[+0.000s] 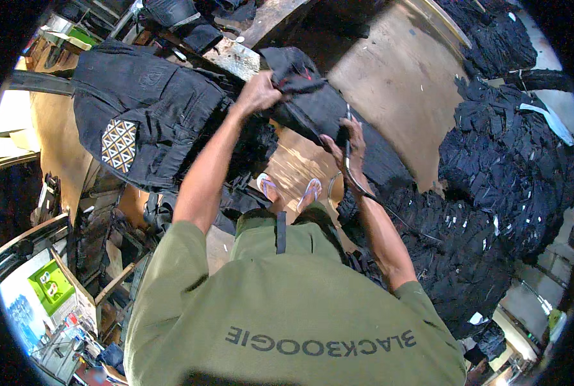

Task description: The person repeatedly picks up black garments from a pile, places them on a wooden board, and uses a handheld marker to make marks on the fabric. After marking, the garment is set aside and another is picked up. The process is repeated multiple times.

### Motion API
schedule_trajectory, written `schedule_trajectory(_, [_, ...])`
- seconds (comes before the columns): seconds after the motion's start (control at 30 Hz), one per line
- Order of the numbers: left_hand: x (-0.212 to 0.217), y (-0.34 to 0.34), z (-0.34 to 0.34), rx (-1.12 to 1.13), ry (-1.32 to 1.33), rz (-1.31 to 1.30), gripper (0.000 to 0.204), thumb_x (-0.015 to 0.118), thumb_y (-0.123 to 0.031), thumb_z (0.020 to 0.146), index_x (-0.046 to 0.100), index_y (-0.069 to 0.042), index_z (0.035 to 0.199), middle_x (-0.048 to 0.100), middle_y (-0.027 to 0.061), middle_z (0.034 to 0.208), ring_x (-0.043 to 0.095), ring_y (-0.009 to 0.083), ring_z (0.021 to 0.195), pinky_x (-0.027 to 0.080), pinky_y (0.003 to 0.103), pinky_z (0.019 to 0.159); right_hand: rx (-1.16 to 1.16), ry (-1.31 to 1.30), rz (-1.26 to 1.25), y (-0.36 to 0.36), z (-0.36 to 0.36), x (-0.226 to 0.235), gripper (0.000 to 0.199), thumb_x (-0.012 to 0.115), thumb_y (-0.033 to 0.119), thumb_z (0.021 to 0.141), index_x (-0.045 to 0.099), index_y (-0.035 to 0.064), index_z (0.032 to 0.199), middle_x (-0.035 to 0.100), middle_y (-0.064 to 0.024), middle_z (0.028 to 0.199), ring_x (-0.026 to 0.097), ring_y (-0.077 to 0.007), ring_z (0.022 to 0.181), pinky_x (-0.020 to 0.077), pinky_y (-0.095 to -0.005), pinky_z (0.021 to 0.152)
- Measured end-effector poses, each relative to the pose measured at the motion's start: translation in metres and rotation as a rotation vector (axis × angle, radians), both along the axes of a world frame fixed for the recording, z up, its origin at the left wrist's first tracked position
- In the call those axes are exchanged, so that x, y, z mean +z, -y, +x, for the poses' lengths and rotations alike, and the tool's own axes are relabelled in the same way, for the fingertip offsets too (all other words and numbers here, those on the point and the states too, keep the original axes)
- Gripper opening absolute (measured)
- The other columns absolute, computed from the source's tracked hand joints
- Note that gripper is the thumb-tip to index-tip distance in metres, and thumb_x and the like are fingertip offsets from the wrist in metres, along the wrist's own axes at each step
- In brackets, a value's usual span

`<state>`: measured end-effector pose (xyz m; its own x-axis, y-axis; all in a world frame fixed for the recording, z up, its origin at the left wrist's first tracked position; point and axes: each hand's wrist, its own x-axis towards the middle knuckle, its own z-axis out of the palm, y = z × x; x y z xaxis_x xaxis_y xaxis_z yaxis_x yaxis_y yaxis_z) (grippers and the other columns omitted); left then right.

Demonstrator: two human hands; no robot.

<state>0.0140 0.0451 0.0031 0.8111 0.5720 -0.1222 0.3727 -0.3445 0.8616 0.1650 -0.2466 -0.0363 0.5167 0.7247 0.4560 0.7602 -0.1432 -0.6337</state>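
A length of black cloth [290,80], with a small red mark on it, stretches between my hands above a dark, narrow bench. My left hand [259,94] is closed on its near-left end. My right hand [349,145] is curled at the cloth's right end, thumb toward the left; the fingertips are partly lost against the dark fabric. A thin grey cord [347,161] runs across this hand and trails along my forearm. To the left of my left hand lies a pile of black garments [171,90], one carrying a white, brown and black patterned patch [119,145].
Heaped black fabric pieces [505,154] with small white labels cover the right side. Brown floor [396,77] shows beyond the bench, and my sandalled feet [309,192] stand below. A green tray [51,283] and cluttered objects are at lower left.
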Motion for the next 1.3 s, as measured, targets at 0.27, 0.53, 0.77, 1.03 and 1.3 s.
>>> schedule_trajectory(0.27, [-0.030, 0.031, 0.025, 0.617, -0.354, 0.652, 0.067, 0.089, -0.028, 0.076, 0.059, -0.011, 0.134, 0.057, 0.0160, 0.141, 0.048, 0.0414, 0.134, 0.034, 0.068, 0.110, 0.136, -0.113, 0.097, -0.013, 0.008, 0.015, 0.023, 0.081, 0.014, 0.095, 0.074, 0.0019, 0.114, 0.079, -0.0163, 0.106, 0.077, -0.0315, 0.102, 0.0590, -0.0414, 0.095])
schedule_trajectory(0.53, [-0.061, 0.032, 0.036, 0.603, -0.098, 0.715, 0.060, 0.087, -0.010, 0.073, 0.060, -0.003, 0.127, 0.069, 0.0173, 0.119, 0.063, 0.0376, 0.119, 0.044, 0.050, 0.105, 0.514, -0.093, -0.081, -0.033, 0.051, 0.021, 0.026, 0.078, 0.016, 0.094, 0.076, -0.0018, 0.114, 0.079, -0.0220, 0.113, 0.077, -0.0349, 0.113, 0.0603, -0.0438, 0.102])
schedule_trajectory(0.77, [-0.070, 0.018, 0.024, 0.566, 0.182, 0.508, 0.062, 0.088, -0.008, 0.071, 0.066, 0.002, 0.128, 0.071, 0.0278, 0.122, 0.069, 0.0442, 0.118, 0.056, 0.051, 0.099, 0.622, -0.103, 0.030, -0.046, 0.055, -0.006, 0.029, 0.081, 0.007, 0.085, 0.079, -0.0006, 0.113, 0.080, -0.0161, 0.114, 0.078, -0.0320, 0.112, 0.0601, -0.0480, 0.106])
schedule_trajectory(1.03, [-0.057, 0.023, 0.031, 0.612, 0.178, 0.689, 0.068, 0.083, -0.001, 0.068, 0.065, 0.005, 0.133, 0.074, 0.0311, 0.111, 0.073, 0.0483, 0.105, 0.058, 0.046, 0.091, 0.621, -0.021, 0.031, -0.053, 0.053, -0.006, 0.028, 0.080, 0.001, 0.082, 0.080, -0.0041, 0.109, 0.081, -0.0178, 0.109, 0.078, -0.0318, 0.111, 0.0603, -0.0483, 0.105])
schedule_trajectory(1.3, [-0.071, 0.018, 0.029, 0.633, 0.112, 0.648, 0.068, 0.089, -0.004, 0.068, 0.066, 0.007, 0.130, 0.074, 0.0312, 0.109, 0.073, 0.0484, 0.104, 0.058, 0.046, 0.092, 0.660, -0.039, 0.006, -0.050, 0.054, -0.007, 0.031, 0.082, 0.004, 0.083, 0.080, 0.0001, 0.113, 0.080, -0.0135, 0.115, 0.077, -0.0299, 0.115, 0.0594, -0.0471, 0.108])
